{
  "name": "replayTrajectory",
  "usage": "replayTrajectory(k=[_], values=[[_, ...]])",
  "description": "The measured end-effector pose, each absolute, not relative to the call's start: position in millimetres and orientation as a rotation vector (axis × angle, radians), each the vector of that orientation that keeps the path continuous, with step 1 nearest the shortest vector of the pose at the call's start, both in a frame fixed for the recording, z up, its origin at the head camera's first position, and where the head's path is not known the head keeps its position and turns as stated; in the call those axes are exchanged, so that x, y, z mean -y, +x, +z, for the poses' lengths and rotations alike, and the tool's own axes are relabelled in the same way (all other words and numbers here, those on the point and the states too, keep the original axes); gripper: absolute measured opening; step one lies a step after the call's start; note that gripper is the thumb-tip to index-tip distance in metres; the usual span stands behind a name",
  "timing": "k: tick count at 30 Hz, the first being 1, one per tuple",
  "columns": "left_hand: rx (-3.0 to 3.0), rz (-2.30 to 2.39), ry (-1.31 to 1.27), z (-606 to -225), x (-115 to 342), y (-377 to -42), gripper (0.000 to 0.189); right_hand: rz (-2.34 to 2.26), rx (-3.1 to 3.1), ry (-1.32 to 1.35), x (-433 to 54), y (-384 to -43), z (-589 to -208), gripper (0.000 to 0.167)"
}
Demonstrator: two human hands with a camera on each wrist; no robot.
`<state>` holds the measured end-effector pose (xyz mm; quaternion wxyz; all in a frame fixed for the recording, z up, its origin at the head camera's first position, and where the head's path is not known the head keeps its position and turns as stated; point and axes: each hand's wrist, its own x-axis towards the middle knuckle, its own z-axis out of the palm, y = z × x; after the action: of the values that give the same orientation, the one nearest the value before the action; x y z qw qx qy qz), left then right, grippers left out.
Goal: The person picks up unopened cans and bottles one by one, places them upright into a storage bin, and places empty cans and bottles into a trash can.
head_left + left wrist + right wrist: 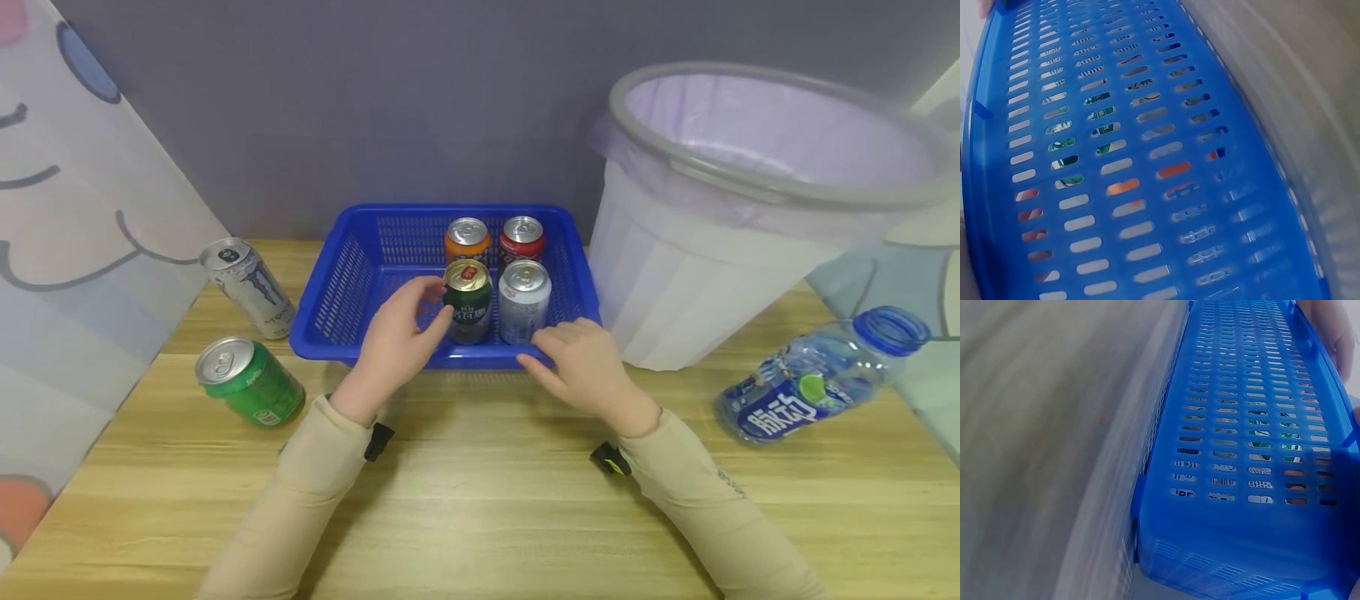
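Inside a blue plastic basket (450, 363) stand a dark green can (468, 315) with a gold top, a pale silver can (523, 308), an orange can (467, 242) and a red can (522, 243). My left hand (393, 337) reaches over the front rim, thumb and fingers spread at the left side of the dark green can. Whether they touch it is unclear. My right hand (581, 367) grips the front rim near the right corner, beside the silver can. Both wrist views mostly show the basket's slotted wall (1116, 150), with cans partly visible through the slots.
On the wooden table, a silver can (258, 292) and a green can (258, 392) stand left of the basket. A white bin (652, 267) lined with a purple bag is close against its right side. Further right stands a clear bottle (795, 392) with a blue label.
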<state>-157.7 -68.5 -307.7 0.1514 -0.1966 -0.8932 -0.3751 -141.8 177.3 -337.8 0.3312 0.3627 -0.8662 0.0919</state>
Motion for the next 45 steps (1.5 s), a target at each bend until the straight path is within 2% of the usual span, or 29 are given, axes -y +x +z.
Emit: replayTrajectory(k=[13, 29, 45], values=[[2.614, -0.793, -0.676, -316, 89, -138, 0.029, 0.242, 2.291, 0.946, -177, -142, -338, 0.063], [2.643, -0.796, -0.825, -314, 98, -128, 0.027, 0.248, 2.271, 0.948, -177, -143, -340, 0.061], [2.756, -0.935, -0.584, -293, 112, -117, 0.021, 0.247, 2.263, 0.953, -177, -143, -339, 0.061]])
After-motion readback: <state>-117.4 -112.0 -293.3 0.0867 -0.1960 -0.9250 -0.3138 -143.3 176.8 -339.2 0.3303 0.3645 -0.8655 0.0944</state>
